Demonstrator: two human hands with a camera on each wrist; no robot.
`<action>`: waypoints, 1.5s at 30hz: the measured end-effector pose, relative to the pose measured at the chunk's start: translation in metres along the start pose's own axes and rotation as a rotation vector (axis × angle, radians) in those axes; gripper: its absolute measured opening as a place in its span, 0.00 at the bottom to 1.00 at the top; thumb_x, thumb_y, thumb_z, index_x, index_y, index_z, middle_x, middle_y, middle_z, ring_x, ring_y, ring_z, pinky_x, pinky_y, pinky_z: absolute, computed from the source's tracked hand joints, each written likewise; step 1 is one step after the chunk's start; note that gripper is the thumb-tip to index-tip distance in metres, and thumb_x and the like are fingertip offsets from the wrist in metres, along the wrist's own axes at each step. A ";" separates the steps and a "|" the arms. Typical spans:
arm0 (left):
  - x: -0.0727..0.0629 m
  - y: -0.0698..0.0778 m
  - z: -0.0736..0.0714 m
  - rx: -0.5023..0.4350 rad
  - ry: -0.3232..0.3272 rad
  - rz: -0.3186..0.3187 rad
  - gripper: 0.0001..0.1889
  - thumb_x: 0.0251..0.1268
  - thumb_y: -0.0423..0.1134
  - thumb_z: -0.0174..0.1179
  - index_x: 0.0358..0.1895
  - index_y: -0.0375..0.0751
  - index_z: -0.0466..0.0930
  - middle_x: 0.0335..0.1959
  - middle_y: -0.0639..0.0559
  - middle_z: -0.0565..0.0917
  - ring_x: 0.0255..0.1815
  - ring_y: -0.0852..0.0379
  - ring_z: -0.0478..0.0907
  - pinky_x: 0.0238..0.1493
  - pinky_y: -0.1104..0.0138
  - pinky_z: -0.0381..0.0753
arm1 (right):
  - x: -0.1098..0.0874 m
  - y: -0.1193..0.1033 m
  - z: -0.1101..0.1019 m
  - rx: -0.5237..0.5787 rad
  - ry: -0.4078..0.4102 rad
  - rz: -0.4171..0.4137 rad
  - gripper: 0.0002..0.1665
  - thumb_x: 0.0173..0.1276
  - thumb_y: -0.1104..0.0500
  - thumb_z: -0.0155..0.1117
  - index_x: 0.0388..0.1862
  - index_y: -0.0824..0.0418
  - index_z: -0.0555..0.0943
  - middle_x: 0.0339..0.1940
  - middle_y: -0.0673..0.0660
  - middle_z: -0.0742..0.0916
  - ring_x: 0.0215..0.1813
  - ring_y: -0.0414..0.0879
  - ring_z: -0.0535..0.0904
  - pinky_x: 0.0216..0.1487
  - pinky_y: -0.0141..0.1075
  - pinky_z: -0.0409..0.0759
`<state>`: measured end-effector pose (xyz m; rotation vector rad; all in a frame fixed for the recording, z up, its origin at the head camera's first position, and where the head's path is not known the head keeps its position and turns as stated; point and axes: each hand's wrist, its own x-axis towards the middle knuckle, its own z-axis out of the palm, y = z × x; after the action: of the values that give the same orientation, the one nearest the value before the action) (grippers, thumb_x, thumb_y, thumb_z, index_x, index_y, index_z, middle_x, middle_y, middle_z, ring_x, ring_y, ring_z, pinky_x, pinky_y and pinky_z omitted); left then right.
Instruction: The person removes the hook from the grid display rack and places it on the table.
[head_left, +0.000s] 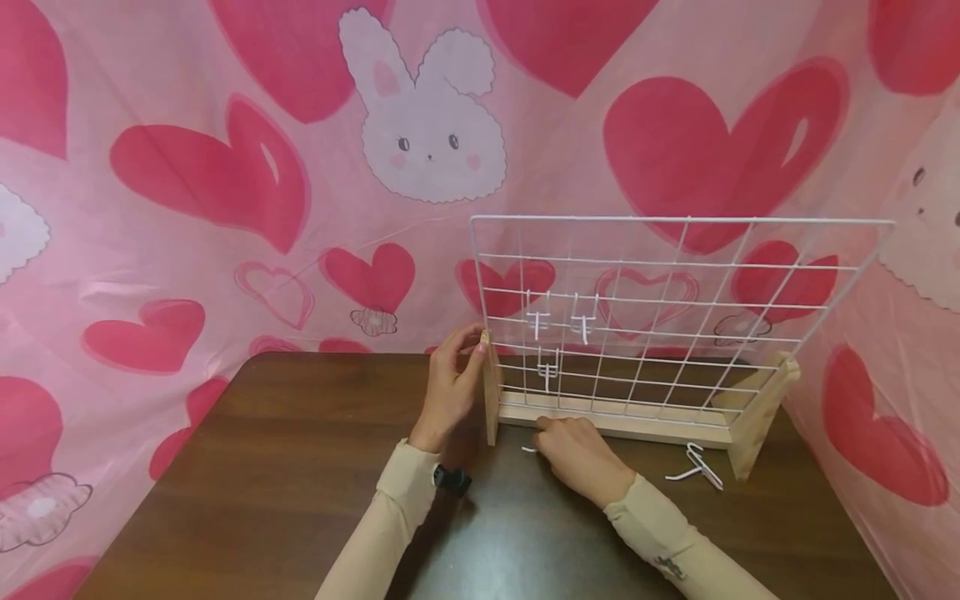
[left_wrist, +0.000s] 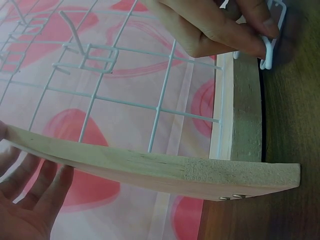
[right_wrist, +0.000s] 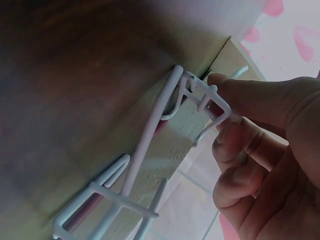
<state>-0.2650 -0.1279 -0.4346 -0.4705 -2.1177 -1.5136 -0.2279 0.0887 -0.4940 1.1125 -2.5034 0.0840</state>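
Note:
A wire grid rack (head_left: pixel 645 312) with wooden ends stands on the table. My left hand (head_left: pixel 450 379) holds the upper part of its left wooden end piece (left_wrist: pixel 150 162), fingers along the outer face. Low in front of the grid, my right hand (head_left: pixel 585 454) pinches a white wire hook (right_wrist: pixel 212 95) between thumb and fingers. In the head view the hand hides most of that hook. Several hooks hang on the grid's left side, among them an upper hook (head_left: pixel 537 323) and a lower hook (head_left: pixel 548 371).
Another loose white hook (head_left: pixel 697 468) lies on the table by the rack's right wooden end piece (head_left: pixel 761 417). A wooden crossbar (head_left: pixel 622 423) joins the ends along the bottom. Behind the brown table (head_left: pixel 247 467) hangs a pink heart-patterned cloth (head_left: pixel 300 167).

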 end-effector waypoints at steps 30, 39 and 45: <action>0.001 -0.002 0.000 -0.013 -0.002 -0.007 0.15 0.78 0.35 0.58 0.62 0.37 0.82 0.55 0.38 0.87 0.57 0.45 0.86 0.60 0.63 0.85 | -0.004 0.014 -0.048 0.265 0.345 -0.246 0.05 0.58 0.55 0.79 0.30 0.49 0.88 0.25 0.41 0.87 0.24 0.30 0.78 0.25 0.27 0.75; -0.002 -0.003 -0.001 -0.012 -0.010 -0.002 0.16 0.78 0.36 0.58 0.63 0.34 0.81 0.56 0.38 0.87 0.56 0.44 0.86 0.57 0.61 0.87 | -0.004 0.019 -0.064 0.222 0.509 -0.252 0.17 0.78 0.51 0.59 0.32 0.54 0.89 0.24 0.44 0.86 0.24 0.33 0.80 0.24 0.31 0.79; -0.001 -0.002 -0.001 -0.014 -0.014 -0.005 0.15 0.79 0.37 0.58 0.62 0.37 0.81 0.55 0.39 0.87 0.56 0.44 0.86 0.56 0.65 0.87 | -0.001 0.022 -0.071 0.224 0.644 -0.240 0.19 0.80 0.51 0.58 0.36 0.58 0.90 0.29 0.48 0.90 0.27 0.38 0.85 0.27 0.35 0.83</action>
<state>-0.2655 -0.1293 -0.4365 -0.4821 -2.1220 -1.5334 -0.2194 0.1192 -0.4266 1.2220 -1.8091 0.5693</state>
